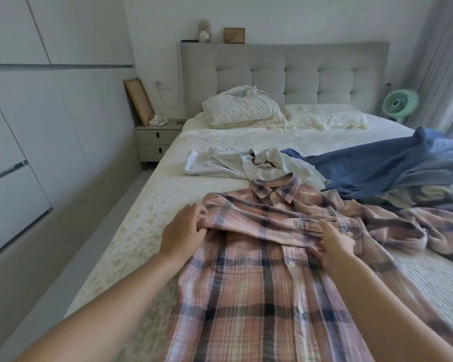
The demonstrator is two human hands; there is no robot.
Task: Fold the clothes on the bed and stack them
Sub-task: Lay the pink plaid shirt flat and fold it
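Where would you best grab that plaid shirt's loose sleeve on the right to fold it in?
Probably near the cuff end of the sleeve, coming from the right side. It lies spread out and crumpled away from the plaid shirt, so pinching its far end lets it swing across the front.

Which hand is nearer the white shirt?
Left. The left hand grips the plaid shirt just below the white shirt; the right hand is lower, further right.
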